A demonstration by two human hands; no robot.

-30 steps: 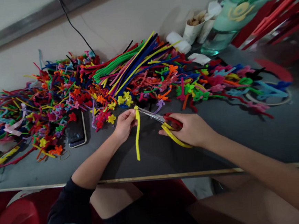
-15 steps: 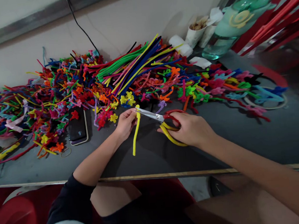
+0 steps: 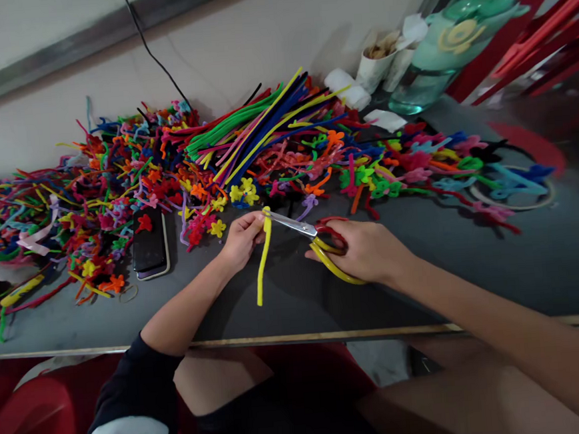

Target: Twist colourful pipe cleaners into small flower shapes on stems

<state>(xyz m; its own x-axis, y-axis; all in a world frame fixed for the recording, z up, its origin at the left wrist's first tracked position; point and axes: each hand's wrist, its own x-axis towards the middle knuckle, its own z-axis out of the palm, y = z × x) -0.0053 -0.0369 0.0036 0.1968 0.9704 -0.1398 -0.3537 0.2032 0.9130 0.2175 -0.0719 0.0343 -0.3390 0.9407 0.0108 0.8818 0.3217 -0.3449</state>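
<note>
Between thumb and fingers, my left hand (image 3: 244,239) pinches a yellow pipe cleaner (image 3: 263,266) near its top, and its longer part hangs down over the table. My right hand (image 3: 367,248) grips scissors (image 3: 300,227) by their red and yellow handles. The blades point left and their tips meet the pipe cleaner just beside my left fingertips. They look almost closed; whether they cut into it I cannot tell. Just beyond my left hand lie yellow pipe-cleaner flowers (image 3: 243,192).
A heap of coloured pipe-cleaner pieces (image 3: 110,171) spreads along the wall, with a bundle of straight pipe cleaners (image 3: 267,128) on top. A phone (image 3: 150,245) lies left of my hands. At the back right stand a green bottle (image 3: 437,58) and a paper cup (image 3: 376,63).
The scissor blades have closed slightly at the top of the yellow pipe cleaner. Both hands stay nearly in place, and the view has shifted a little.
</note>
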